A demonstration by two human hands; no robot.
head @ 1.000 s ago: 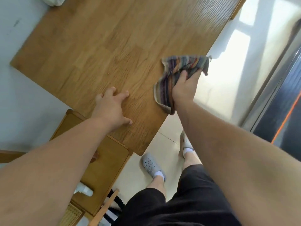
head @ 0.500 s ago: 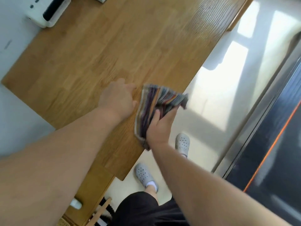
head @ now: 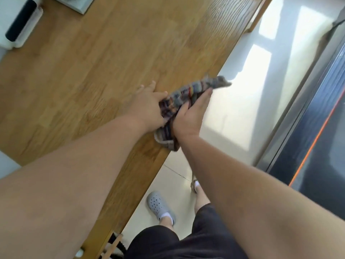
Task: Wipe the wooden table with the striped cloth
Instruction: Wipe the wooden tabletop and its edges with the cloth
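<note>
- The cloth point(head: 186, 96) is showing blurred, its stripes smearing together; part of it is lying hidden between the left hand point(head: 149, 107) and the right hand point(head: 190, 116).
- Whether the left hand is gripping the cloth or only touching it cannot be told.
- The table point(head: 112, 53) is running out past the far and left edges, and the left forearm is covering its near end.
- The left edge is cutting a white device point(head: 20, 25) at far left.
- The far edge is cutting a grey thing point(head: 80, 4), leaving too little to name.
- The right forearm is hiding most of one shoe point(head: 195, 185).
</note>
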